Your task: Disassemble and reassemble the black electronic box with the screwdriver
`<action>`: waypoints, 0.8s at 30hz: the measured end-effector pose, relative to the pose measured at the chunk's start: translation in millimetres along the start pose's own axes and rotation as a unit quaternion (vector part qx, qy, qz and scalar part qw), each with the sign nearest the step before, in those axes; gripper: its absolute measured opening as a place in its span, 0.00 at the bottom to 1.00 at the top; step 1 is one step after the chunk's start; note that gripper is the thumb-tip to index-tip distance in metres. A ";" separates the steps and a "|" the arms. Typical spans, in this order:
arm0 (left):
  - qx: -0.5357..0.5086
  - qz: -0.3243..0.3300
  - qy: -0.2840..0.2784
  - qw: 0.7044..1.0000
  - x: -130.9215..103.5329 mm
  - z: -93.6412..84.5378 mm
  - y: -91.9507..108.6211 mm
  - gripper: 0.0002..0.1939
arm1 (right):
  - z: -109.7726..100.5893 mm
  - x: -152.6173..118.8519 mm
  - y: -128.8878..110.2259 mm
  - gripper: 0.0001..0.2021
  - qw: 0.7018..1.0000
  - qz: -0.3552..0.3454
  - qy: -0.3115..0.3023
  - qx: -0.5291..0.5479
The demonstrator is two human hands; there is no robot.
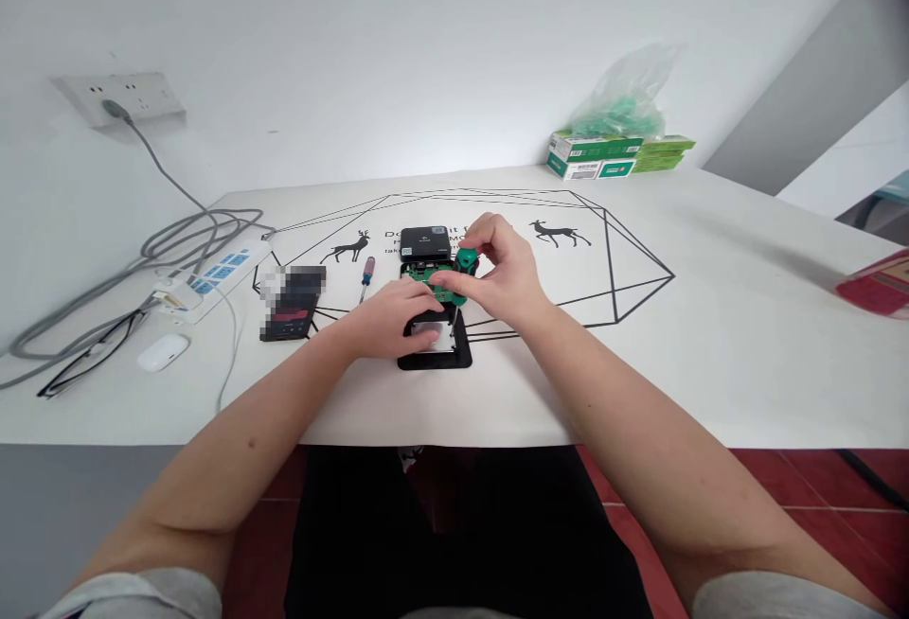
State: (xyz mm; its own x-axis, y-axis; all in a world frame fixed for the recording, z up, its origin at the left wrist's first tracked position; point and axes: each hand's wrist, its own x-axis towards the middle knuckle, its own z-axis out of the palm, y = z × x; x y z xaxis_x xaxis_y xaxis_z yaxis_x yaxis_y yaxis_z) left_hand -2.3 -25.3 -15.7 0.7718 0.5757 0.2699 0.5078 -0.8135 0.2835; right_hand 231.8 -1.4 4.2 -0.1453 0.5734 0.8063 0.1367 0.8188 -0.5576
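Note:
My left hand (396,321) lies over the left side of an opened black electronic device (461,354), fingers apart. Its thumb touches a silver metal plate (444,337) in the device, and the other fingertips are near the middle. My right hand (507,274) is closed around a short green and black screwdriver (466,262), which stands nearly upright with its shaft pointing down at the device's right side. A green circuit board (420,274) shows behind my fingers. Just beyond it sits a black square box (424,243) with labels on top. My hands partly hide the device.
Left of the hands lie a small screwdriver (367,276), a phone (294,302), a white earbud case (163,352), glasses (92,354) and a power strip (231,269) with grey cable. Green and white boxes (597,148) with a plastic bag (625,94) stand at the back right.

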 end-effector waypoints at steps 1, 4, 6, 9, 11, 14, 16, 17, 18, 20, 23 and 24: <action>-0.004 0.008 -0.011 1.000 1.3 2.1 3.6 0.16 | -0.4 1.0 0.3 0.27 1.000 -0.007 0.002 -0.007; -0.009 0.017 -0.055 0.998 4.8 8.1 9.6 0.18 | -1.4 2.4 1.5 0.28 0.999 -0.024 0.004 -0.030; -0.011 0.014 -0.061 0.998 6.2 10.5 10.4 0.16 | -1.8 1.1 2.1 0.27 0.999 -0.018 -0.014 -0.043; -0.019 0.007 -0.060 0.998 6.5 11.0 9.3 0.15 | -1.8 -3.8 1.7 0.24 0.997 0.011 -0.071 -0.039; -0.029 0.003 -0.063 0.998 6.0 10.4 8.2 0.15 | -1.8 -6.7 1.1 0.21 0.995 0.020 -0.092 -0.029; -0.043 0.006 -0.063 0.997 5.0 10.1 6.9 0.13 | -2.9 -7.4 0.9 0.15 0.996 0.010 -0.090 -0.021; -0.047 0.010 -0.059 0.997 4.3 10.6 6.7 0.13 | -4.7 -5.4 1.3 0.13 0.996 0.007 -0.088 -0.024; -0.048 0.012 -0.057 0.997 4.0 10.9 6.8 0.13 | -5.7 -4.2 1.5 0.13 0.996 0.007 -0.087 -0.027; -0.049 0.012 -0.056 0.997 3.9 11.2 7.0 0.14 | -6.8 -2.9 1.5 0.13 0.996 0.009 -0.087 -0.029; -0.048 0.007 -0.057 0.997 3.8 11.8 7.7 0.15 | -8.5 -1.0 0.6 0.13 0.995 0.015 -0.091 -0.031; -0.027 -0.017 -0.062 0.998 4.3 12.1 8.8 0.17 | -8.8 -0.7 -3.3 0.14 0.994 0.027 -0.100 -0.033; -0.020 -0.025 -0.063 0.998 4.6 12.1 9.1 0.17 | -8.1 -1.1 -4.9 0.15 0.994 0.031 -0.103 -0.033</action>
State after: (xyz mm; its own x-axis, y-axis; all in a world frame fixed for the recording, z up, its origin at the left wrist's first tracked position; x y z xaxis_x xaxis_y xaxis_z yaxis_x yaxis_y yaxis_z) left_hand 10.5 -31.0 -22.9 0.7892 0.5986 0.1372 0.5334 -0.7789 0.3299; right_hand 239.3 -6.3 7.7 -0.3312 0.6224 0.7092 0.2150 0.7816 -0.5855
